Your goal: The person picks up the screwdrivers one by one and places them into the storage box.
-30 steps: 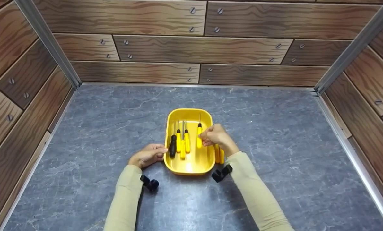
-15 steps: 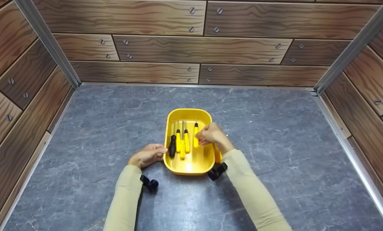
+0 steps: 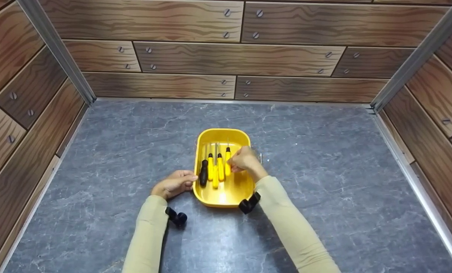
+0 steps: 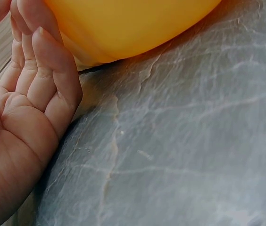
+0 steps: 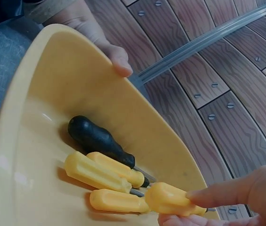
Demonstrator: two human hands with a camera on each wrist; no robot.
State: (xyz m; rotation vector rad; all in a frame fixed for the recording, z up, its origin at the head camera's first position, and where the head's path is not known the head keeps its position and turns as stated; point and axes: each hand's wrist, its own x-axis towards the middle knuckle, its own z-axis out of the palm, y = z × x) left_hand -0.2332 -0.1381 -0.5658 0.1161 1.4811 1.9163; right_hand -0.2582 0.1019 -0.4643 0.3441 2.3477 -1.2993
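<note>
In the head view, I see the right hand pinching a yellow screwdriver inside the yellow tray, near more screwdrivers; the left hand grips the rim. In the left wrist view, its fingers bend beside the tray; in the right wrist's, its thumb hooks over the rim.

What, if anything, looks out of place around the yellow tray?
A thin metal shaft shows outside the yellow tray, to its right, its near end hidden. Odd because four screwdrivers lie inside. Nothing looks spilled or damaged.
</note>
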